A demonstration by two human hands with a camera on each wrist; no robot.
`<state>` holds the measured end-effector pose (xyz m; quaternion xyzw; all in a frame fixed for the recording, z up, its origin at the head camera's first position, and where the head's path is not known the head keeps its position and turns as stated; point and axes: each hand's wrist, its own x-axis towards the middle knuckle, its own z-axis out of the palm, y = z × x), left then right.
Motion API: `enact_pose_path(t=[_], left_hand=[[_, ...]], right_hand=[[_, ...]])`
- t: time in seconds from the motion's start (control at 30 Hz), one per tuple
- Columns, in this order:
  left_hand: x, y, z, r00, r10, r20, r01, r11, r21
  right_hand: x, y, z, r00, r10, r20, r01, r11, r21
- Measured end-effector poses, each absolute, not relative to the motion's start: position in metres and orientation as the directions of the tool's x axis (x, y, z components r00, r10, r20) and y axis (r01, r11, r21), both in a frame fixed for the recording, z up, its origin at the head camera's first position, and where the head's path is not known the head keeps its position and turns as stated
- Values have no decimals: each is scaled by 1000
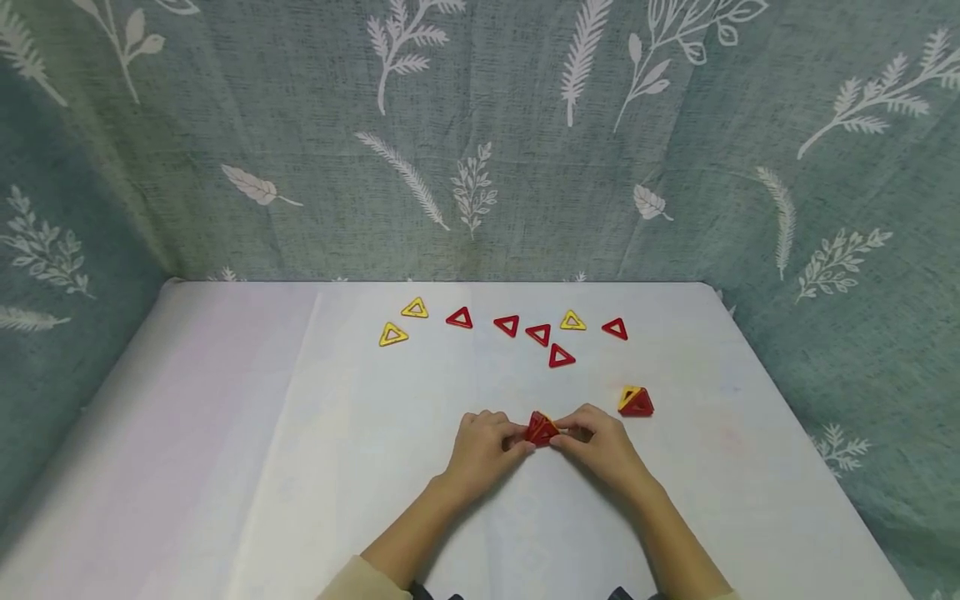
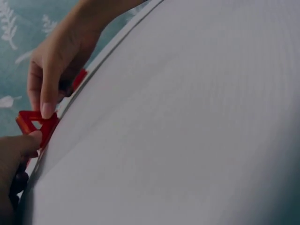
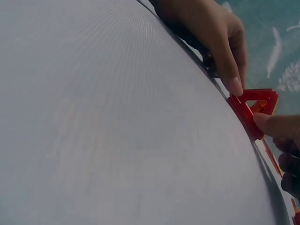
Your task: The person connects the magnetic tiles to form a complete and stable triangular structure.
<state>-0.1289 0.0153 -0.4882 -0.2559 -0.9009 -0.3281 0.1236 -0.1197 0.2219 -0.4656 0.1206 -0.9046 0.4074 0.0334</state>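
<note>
Between both hands, low on the white table, stands a small pyramid of red and yellow triangular frames (image 1: 541,429). My left hand (image 1: 486,451) pinches its left side with thumb and fingers. From the right, my right hand (image 1: 598,444) pinches the other side. In the left wrist view the pyramid (image 2: 35,125) shows a red triangle face with a hole in the middle. The right wrist view shows the pyramid (image 3: 255,110) with thumbs of both hands on it and some yellow behind the red. Its far faces are mostly hidden.
A second red and yellow pyramid (image 1: 636,402) stands to the right of my right hand. Farther back on the table (image 1: 360,467) lie several flat triangles, among them a red one (image 1: 561,356) and a yellow one (image 1: 393,334). A green leaf-patterned cloth (image 1: 465,200) hangs behind.
</note>
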Motion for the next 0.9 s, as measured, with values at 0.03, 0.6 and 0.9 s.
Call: enact_pose_path(t=[0.03, 0.6, 0.9], left_hand=[[-128, 20, -488, -838, 383, 388, 543, 652, 529], [-120, 87, -487, -785, 511, 351, 620, 665, 416], [-116, 119, -485, -791, 503, 348, 611, 686, 396]], right_hand=[[-118, 226, -466, -966, -188, 175, -256, 640, -725], [-99, 295, -463, -976, -155, 151, -217, 715, -664], [-90, 323, -466, -946, -147, 290, -311, 676, -669]])
